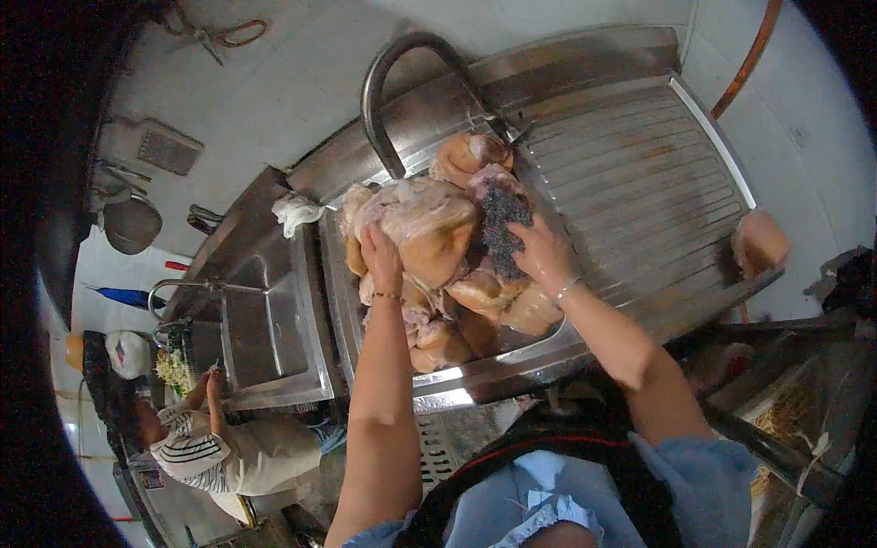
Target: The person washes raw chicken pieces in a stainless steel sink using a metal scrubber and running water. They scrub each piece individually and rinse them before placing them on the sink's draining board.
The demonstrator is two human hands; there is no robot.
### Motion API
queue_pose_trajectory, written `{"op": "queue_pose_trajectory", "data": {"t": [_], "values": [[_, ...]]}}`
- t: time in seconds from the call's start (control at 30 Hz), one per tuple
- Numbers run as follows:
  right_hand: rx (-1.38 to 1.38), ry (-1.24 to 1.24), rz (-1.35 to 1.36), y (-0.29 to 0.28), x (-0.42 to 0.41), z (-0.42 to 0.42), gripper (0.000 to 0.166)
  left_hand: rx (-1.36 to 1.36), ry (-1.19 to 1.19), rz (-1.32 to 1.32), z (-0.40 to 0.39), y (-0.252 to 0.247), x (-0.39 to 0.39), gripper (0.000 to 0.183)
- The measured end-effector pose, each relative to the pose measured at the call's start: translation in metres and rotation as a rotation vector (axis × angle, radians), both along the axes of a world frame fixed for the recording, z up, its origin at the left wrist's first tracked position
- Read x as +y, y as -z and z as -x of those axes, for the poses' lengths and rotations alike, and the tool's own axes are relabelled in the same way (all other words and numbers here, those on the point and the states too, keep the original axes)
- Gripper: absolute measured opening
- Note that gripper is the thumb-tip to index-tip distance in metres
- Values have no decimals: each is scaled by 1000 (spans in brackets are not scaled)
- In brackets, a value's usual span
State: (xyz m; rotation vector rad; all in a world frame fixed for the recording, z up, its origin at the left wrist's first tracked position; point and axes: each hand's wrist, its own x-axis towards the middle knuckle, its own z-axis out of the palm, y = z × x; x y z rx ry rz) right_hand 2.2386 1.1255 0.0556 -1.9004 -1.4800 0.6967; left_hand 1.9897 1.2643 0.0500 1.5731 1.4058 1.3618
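Large pieces of raw skin-on meat (pixel 438 240) are heaped in a stainless-steel sink basin (pixel 507 353). My left hand (pixel 381 257) lies against the left side of the biggest piece, its palm on the meat and its wrist wearing a beaded bracelet. My right hand (pixel 545 255) grips the edge of a grey steel-wool scouring pad (pixel 503 229), which rests against a pinkish piece of meat (pixel 493 179) on the right of the heap. The curved metal faucet (pixel 375 116) arches over the heap, and its spout ends just above the big piece, where water appears to run.
A ribbed steel drainboard (pixel 637 185) adjoins the basin, with one meat piece (pixel 760 241) at its far right corner. Left is another sink (pixel 264 322) and a crumpled white bag (pixel 298 211). A co-worker (pixel 226 452) handles something there. Scissors (pixel 212 34) and a grater (pixel 169 148) hang on the wall.
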Motion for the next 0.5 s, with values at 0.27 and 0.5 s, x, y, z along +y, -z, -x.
{"op": "queue_pose_trajectory", "data": {"t": [0.27,0.5], "values": [[89,9,-581,-19,100,77,49,522,-98,-250,-19,-35,-18,43],[-98,-180,-109,-6,73,104,43,165,119,312,55,-13,-13,59]]}}
